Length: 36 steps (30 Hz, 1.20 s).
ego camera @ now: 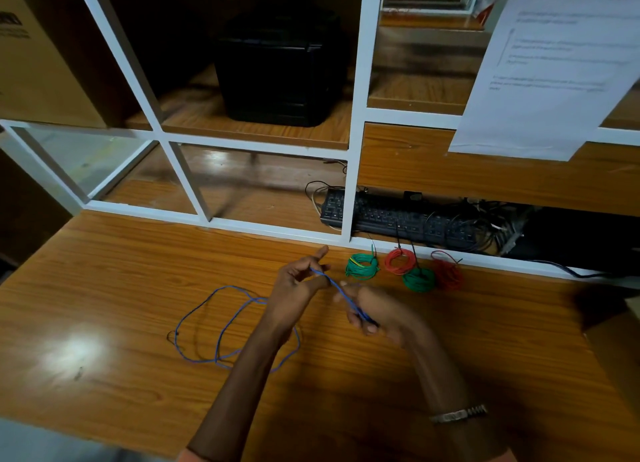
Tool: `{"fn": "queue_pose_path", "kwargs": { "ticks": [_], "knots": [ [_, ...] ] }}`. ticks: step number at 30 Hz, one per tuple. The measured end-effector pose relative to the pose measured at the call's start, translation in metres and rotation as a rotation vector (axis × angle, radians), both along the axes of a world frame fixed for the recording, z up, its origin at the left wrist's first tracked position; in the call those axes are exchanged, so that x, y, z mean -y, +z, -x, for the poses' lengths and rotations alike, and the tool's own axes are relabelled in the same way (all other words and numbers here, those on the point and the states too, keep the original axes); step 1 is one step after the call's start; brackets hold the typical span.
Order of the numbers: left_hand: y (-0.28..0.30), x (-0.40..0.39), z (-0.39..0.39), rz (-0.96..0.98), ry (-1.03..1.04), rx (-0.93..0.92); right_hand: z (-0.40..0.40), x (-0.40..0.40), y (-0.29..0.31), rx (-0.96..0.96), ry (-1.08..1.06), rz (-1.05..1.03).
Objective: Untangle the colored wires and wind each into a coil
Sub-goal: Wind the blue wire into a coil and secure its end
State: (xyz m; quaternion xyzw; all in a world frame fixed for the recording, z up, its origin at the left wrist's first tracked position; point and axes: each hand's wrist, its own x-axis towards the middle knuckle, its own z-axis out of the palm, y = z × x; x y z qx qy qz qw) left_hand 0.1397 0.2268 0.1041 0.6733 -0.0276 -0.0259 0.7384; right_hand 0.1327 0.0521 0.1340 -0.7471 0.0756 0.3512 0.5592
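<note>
Pinching a taut thin blue wire (341, 293), both hands, left (298, 280) and right (375, 314), hover over glossy wood-grain table (121, 288).

left grip (301, 278) pinching, right grip (375, 314) curled closed

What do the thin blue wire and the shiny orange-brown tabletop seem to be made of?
The thin blue wire looks plastic-coated: smooth, evenly coloured and limp, lying in loose loops. Its core is not visible. The shiny orange-brown tabletop shows wood grain under a glossy finish that reflects a light; solid wood or laminate, I cannot tell.
</note>
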Motion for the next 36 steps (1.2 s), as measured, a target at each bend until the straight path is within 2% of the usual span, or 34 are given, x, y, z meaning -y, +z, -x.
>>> {"fn": "queue_pose_path", "kwargs": {
  "ticks": [5,7,9,12,14,17,20,22,24,26,27,28,30,32,36],
  "knots": [
    [-0.007,0.021,-0.004,0.031,-0.019,-0.115,0.0,0.015,0.015,-0.317,0.367,-0.601],
    [-0.007,0.028,-0.004,0.107,-0.005,-0.215,0.006,0.02,0.024,-0.349,0.51,-0.755],
    [-0.006,0.035,0.0,0.144,0.009,-0.306,0.009,0.027,0.032,-0.296,0.562,-0.895],
    [-0.007,0.052,0.01,0.04,0.044,-0.342,0.005,0.04,0.048,-0.152,0.476,-1.174],
    [-0.01,0.065,0.015,0.037,0.06,-0.399,-0.003,0.055,0.058,-0.044,0.384,-1.368],
    [-0.019,0.082,0.023,0.021,0.063,-0.404,-0.019,0.077,0.067,0.094,0.034,-1.517],
    [-0.024,0.092,0.032,-0.026,0.144,-0.26,-0.04,0.095,0.058,0.226,-0.429,-1.436],
    [-0.022,0.097,0.037,-0.105,0.186,-0.1,-0.052,0.102,0.043,0.3,-0.573,-1.274],
    [-0.015,0.102,0.042,-0.181,0.213,0.029,-0.059,0.1,0.022,0.383,-0.605,-0.876],
    [-0.006,0.105,0.043,-0.279,0.236,0.172,-0.054,0.091,-0.003,0.38,-0.541,-0.314],
    [-0.003,0.108,0.043,-0.321,0.257,0.231,-0.047,0.087,-0.012,0.349,-0.468,-0.108],
    [-0.003,0.108,0.042,-0.35,0.276,0.277,-0.04,0.086,-0.017,0.307,-0.385,0.0],
    [-0.005,0.105,0.036,-0.366,0.288,0.29,-0.026,0.085,-0.013,0.203,-0.218,0.01],
    [-0.009,0.099,0.029,-0.321,0.263,0.229,-0.01,0.081,-0.003,0.12,-0.04,-0.019],
    [-0.009,0.09,0.022,-0.215,0.302,0.15,0.008,0.079,0.011,-0.04,0.245,-0.147]
  ]
}}
